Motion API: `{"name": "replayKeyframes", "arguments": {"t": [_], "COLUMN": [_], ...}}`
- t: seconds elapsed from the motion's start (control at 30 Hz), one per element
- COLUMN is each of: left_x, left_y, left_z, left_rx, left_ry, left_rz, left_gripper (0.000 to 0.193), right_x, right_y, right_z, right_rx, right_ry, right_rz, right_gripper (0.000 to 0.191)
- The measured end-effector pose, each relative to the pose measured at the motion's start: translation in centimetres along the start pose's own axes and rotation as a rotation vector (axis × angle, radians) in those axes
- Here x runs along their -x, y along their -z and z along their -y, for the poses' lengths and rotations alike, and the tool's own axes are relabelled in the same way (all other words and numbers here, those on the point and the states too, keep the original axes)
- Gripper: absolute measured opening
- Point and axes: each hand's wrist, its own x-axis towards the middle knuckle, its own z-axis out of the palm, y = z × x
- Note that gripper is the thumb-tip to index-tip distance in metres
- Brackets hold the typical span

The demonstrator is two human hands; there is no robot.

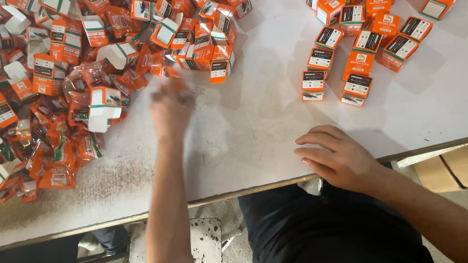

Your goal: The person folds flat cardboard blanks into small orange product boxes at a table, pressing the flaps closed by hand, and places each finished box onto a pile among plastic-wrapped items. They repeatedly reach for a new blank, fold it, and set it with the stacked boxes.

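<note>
The left hand [171,107] is reaching out over the white table [248,142] toward the loose heap of orange boxes and packets [44,75], which is lying just ahead and to the left of its fingers; motion blur is hiding whether they are spread or curled. The right hand [338,158] is resting flat and released at the near table edge, well apart from the closed orange boxes [370,30] lying ahead of it.

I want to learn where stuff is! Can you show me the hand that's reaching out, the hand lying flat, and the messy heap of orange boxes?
left hand [171,107], head view, on the blurred back of the hand.
right hand [336,158], head view, on the back of the hand.
heap of orange boxes [49,68], head view, on a box near the heap's middle.
</note>
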Motion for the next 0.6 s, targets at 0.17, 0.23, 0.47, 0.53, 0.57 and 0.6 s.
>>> {"name": "replayKeyframes", "arguments": {"t": [0.17,0.23,0.47,0.53,0.57,0.6], "left_x": [9.7,10.7,6.4,5.7,5.6,5.5], "left_y": [3.9,5.3,8.4,8.4,8.2,7.9], "left_z": [-10.1,-11.4,2.7,6.6,7.9,8.7], "left_rx": [0.455,0.524,-0.390,-0.397,-0.346,-0.291], "left_ry": [-0.373,-0.529,0.057,0.210,0.321,0.429], "left_rz": [0.096,0.051,-0.395,-0.190,-0.032,0.124], "left_gripper": [0.063,0.068,0.047,0.059,0.059,0.059], "right_x": [-3.0,-4.6,-5.8,-5.7,-5.5,-5.4], "right_y": [-1.7,-3.2,-5.1,-5.1,-5.1,-5.2], "right_z": [0.6,1.0,0.5,0.0,-0.1,-0.2], "right_rx": [0.118,0.194,0.385,0.342,0.330,0.319], "right_ry": [-0.015,-0.003,-0.023,-0.039,-0.056,-0.072], "right_rz": [0.014,0.035,0.052,0.088,0.095,0.100], "right_gripper": [0.061,0.070,0.037,0.032,0.032,0.031]}}
